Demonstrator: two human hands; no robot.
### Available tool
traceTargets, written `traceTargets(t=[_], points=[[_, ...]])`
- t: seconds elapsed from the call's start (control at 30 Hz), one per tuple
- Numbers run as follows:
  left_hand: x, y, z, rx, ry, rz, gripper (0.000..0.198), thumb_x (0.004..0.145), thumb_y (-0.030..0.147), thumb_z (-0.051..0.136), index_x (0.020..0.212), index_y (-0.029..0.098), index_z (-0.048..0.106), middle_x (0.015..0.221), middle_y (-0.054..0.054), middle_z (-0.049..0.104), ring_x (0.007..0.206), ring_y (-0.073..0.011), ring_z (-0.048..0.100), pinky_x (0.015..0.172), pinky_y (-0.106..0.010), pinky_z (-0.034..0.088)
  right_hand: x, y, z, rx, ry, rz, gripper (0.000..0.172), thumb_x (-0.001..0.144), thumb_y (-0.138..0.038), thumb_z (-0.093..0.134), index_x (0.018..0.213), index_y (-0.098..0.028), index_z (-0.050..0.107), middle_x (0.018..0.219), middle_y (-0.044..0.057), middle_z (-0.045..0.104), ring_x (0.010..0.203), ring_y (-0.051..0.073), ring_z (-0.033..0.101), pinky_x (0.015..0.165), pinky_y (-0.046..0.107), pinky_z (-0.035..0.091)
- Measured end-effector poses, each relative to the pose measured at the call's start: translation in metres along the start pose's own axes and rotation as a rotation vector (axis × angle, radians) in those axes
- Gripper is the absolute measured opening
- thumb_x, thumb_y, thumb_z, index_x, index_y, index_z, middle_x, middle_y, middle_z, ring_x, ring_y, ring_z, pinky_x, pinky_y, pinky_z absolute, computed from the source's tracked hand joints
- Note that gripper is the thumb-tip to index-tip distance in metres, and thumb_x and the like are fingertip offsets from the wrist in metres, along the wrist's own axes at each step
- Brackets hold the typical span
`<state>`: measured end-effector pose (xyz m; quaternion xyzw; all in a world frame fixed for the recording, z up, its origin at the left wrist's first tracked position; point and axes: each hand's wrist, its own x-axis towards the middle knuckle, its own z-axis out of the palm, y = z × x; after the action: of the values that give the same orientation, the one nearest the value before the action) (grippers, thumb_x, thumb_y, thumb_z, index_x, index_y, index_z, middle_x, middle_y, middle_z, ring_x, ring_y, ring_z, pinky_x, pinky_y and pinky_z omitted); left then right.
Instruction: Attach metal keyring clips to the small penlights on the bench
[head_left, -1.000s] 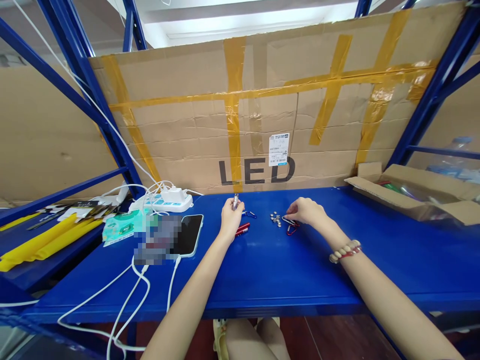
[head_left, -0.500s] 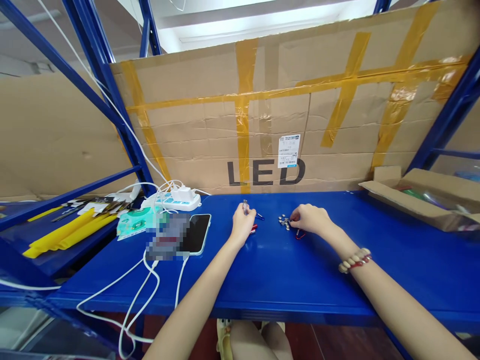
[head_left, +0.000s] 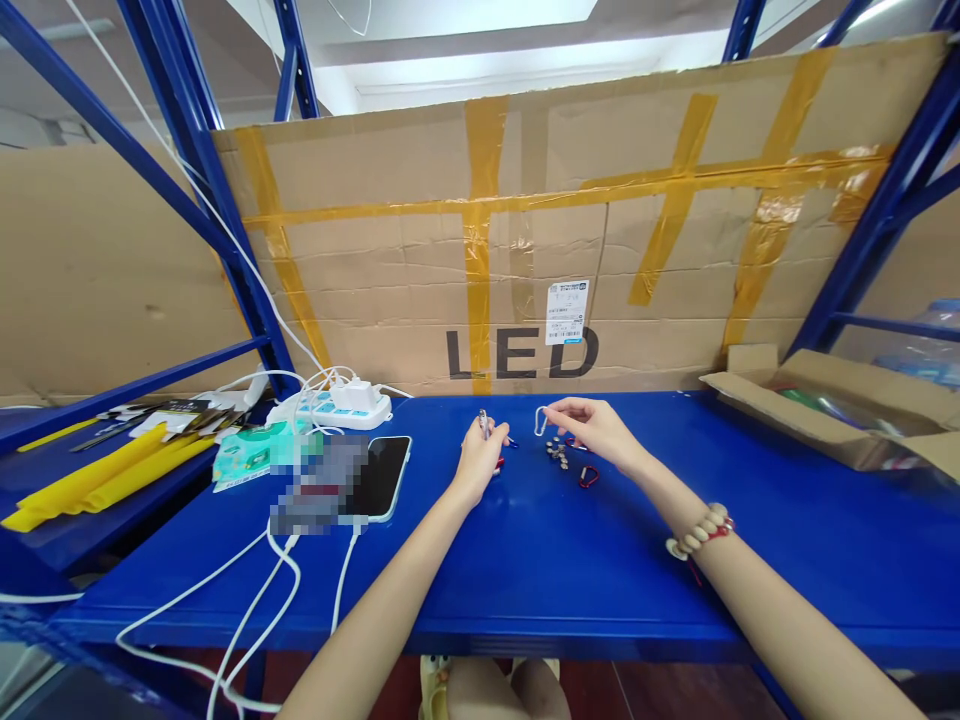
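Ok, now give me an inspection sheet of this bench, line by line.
Surface: blue bench top, flat.
Job's things: small silver cylinder; silver carabiner; pile of small silver discs; red carabiner.
Clutter: phone; yellow strips; open carton.
Hands: left hand grips the cylinder; right hand pinches the silver carabiner.
Cables: white cables run from power strip over the front edge.
Surroundings: taped cardboard sheet marked LED; blue rack posts.

Blue metal workbench (head_left: pixel 570 570) below a tape-striped brown cardboard sheet (head_left: pixel 375 260), blue steel uprights (head_left: pixel 187 140) beside it, bright ceiling (head_left: pixel 465 30) above.
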<state>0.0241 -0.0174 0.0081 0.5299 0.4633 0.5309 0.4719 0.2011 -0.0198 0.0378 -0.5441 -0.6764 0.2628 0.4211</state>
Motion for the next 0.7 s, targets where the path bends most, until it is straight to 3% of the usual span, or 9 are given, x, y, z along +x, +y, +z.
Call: traceTargets(t=[0.13, 0.33, 0.5, 0.6, 0.7], points=[[0.0, 0.0, 0.002, -0.051, -0.1, 0.017, 0.03, 0.075, 0.042, 0.055, 0.067, 0.018, 0.041, 0.054, 0.005, 0.046, 0.039, -0.0031, 0.03, 0.04, -0.017, 0.021, -0.002, -0.006, 0.004, 0.297, -0.085, 0.034, 0.041, 0.066, -0.051, 0.065, 0.087, -0.016, 0.066, 0.081, 0.007, 0.069, 0.058, 0.01, 0.057, 0.043, 0.019, 0.04], [-0.009, 0.012, 0.003, -0.052, -0.176, 0.051, 0.041, 0.075, 0.056, 0.052, 0.065, 0.016, 0.043, 0.048, 0.007, 0.041, 0.038, -0.0032, 0.026, 0.041, -0.019, 0.019, -0.003, -0.004, 0.007, 0.276, -0.083, -0.025, 0.038, 0.066, -0.049, 0.066, 0.083, -0.015, 0.068, 0.071, 0.005, 0.067, 0.056, 0.011, 0.056, 0.042, 0.02, 0.04], [-0.013, 0.017, 0.005, -0.071, -0.197, 0.05, 0.043, 0.072, 0.057, 0.055, 0.065, 0.017, 0.04, 0.048, 0.007, 0.042, 0.04, -0.0031, 0.027, 0.042, -0.019, 0.021, -0.005, -0.001, 0.015, 0.089, 0.043, -0.305, 0.028, 0.065, -0.044, 0.069, 0.068, -0.016, 0.07, 0.079, 0.006, 0.065, 0.069, 0.015, 0.06, 0.052, 0.024, 0.046], [-0.013, 0.016, 0.006, -0.106, -0.218, 0.04, 0.042, 0.069, 0.051, 0.061, 0.066, 0.019, 0.035, 0.048, 0.009, 0.039, 0.04, -0.003, 0.028, 0.043, -0.018, 0.021, -0.007, 0.0, 0.02, 0.026, -0.023, -0.427, 0.025, 0.067, -0.043, 0.068, 0.066, -0.018, 0.07, 0.09, 0.007, 0.063, 0.076, 0.016, 0.061, 0.052, 0.025, 0.047], [-0.012, 0.013, 0.007, -0.125, -0.219, 0.039, 0.038, 0.069, 0.04, 0.064, 0.067, 0.019, 0.032, 0.05, 0.01, 0.033, 0.041, -0.0027, 0.028, 0.044, -0.017, 0.023, -0.009, 0.0, 0.022, 0.027, -0.088, -0.514, 0.021, 0.068, -0.039, 0.068, 0.066, -0.018, 0.069, 0.092, 0.007, 0.063, 0.083, 0.017, 0.061, 0.07, 0.031, 0.051]])
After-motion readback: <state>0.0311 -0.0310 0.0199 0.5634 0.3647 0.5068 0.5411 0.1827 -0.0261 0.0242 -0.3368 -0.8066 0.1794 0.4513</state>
